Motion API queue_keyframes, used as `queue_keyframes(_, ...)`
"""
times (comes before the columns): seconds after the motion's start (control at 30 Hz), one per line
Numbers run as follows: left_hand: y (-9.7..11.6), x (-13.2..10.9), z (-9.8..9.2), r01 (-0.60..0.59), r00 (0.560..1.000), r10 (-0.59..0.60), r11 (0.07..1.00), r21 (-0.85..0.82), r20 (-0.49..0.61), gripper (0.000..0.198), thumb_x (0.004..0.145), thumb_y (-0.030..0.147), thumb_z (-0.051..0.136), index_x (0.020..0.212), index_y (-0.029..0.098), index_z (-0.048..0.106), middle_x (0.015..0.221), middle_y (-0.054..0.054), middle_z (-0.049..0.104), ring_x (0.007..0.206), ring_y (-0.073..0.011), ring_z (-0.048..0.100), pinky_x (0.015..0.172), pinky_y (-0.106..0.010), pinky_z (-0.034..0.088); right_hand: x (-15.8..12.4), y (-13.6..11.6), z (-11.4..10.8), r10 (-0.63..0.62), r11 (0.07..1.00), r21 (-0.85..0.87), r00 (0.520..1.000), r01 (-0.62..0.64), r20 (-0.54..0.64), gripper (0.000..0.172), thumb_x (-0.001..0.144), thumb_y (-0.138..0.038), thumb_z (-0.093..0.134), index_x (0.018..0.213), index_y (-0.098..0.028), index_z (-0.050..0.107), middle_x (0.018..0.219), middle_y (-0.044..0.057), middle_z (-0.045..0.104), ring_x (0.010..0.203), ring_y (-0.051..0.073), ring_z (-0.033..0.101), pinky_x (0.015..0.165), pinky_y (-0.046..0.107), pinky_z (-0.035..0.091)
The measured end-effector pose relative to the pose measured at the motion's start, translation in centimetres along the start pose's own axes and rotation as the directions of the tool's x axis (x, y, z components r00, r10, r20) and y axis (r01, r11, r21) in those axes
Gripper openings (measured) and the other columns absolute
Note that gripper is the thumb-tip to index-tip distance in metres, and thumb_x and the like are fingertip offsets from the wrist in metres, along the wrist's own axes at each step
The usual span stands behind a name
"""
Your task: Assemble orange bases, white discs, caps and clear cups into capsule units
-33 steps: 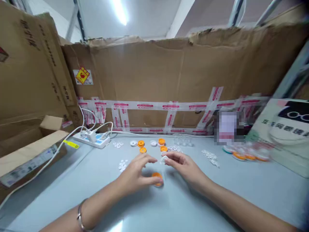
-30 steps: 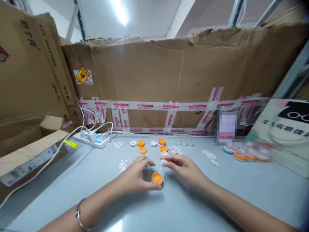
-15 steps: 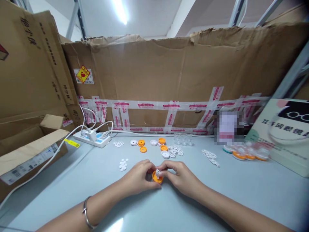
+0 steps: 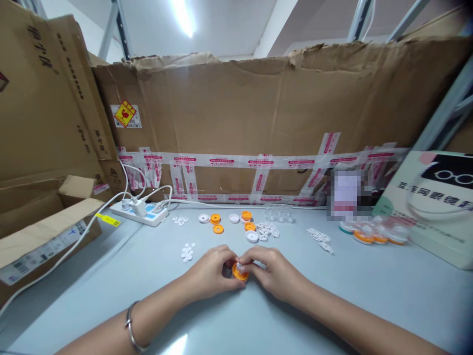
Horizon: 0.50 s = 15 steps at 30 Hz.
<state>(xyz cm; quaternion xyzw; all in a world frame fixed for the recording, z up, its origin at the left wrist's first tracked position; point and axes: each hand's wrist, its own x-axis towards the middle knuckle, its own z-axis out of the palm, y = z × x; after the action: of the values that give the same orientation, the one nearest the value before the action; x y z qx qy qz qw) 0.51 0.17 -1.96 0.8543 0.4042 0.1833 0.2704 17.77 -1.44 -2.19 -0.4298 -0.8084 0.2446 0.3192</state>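
My left hand pinches a small orange cap just above the grey table. My right hand meets it from the right, its fingertips closed on a small white piece pressed into the cap. Both hands touch over the cap near the table's middle. A silver bracelet circles my left wrist.
Behind the hands lie loose orange caps, white caps and small white pieces. A power strip with cables sits at back left, an open carton at left, a printed box and stacked caps at right. Taped cardboard walls the back.
My left hand lifted the orange cap from the table. My right hand brought a white piece over and both hands closed together on the cap, nearer to me.
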Motion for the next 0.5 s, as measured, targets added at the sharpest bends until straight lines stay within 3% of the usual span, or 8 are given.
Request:
queue_keyframes(0.17, -0.2, -0.1, 0.2, -0.004, 1.000, 0.004, 1.000, -0.019, -0.010, 0.026, 0.064, 0.031, 0.068, 0.085, 0.017, 0.062, 0.080, -0.001, 0.056, 0.074, -0.0153, 0.053, 0.066, -0.023, 0.038, 0.1, -0.3, -0.1, 0.034, 0.999, 0.006, 0.999, -0.034, 0.010, 0.020, 0.071, -0.004, 0.053, 0.075, -0.017, 0.067, 0.077, 0.005, 0.070, 0.076, 0.017, 0.062, 0.073, 0.027, 0.046)
queue_keyframes(0.33, -0.1, 0.0, 0.2, 0.002, 1.000, -0.005, 0.997, -0.079, -0.031, 0.029, 0.059, 0.029, 0.071, 0.084, 0.016, 0.063, 0.078, 0.000, 0.055, 0.072, -0.0144, 0.051, 0.065, -0.022, 0.038, -0.1, -0.6, -0.5, 0.081, 0.990, 0.116, 0.996, -0.084, 0.031, 0.013, 0.074, -0.013, 0.055, 0.079, -0.018, 0.066, 0.079, 0.003, 0.069, 0.076, 0.016, 0.062, 0.073, 0.027, 0.046)
queue_keyframes(0.4, 0.0, 0.0, 0.2, 0.033, 0.998, -0.040, 0.987, -0.155, -0.042, 0.029, 0.059, 0.028, 0.072, 0.083, 0.016, 0.063, 0.077, 0.000, 0.055, 0.070, -0.0135, 0.050, 0.063, -0.022, 0.038, -0.1, -0.7, -0.7, 0.097, 0.978, 0.182, 0.995, -0.100, 0.027, 0.011, 0.075, -0.018, 0.055, 0.079, -0.018, 0.066, 0.078, 0.002, 0.069, 0.074, 0.015, 0.062, 0.071, 0.026, 0.047)
queue_keyframes(0.5, 0.1, 0.3, 0.4, 0.102, 0.991, -0.127, 0.910, -0.401, -0.037, 0.029, 0.061, 0.027, 0.070, 0.087, 0.014, 0.062, 0.076, -0.001, 0.059, 0.064, -0.0119, 0.050, 0.059, -0.022, 0.038, 0.0, -0.7, -1.1, 0.136, 0.960, 0.253, 0.990, -0.120, -0.044, 0.012, 0.076, -0.023, 0.055, 0.079, -0.017, 0.065, 0.077, 0.002, 0.068, 0.073, 0.015, 0.061, 0.071, 0.027, 0.048)
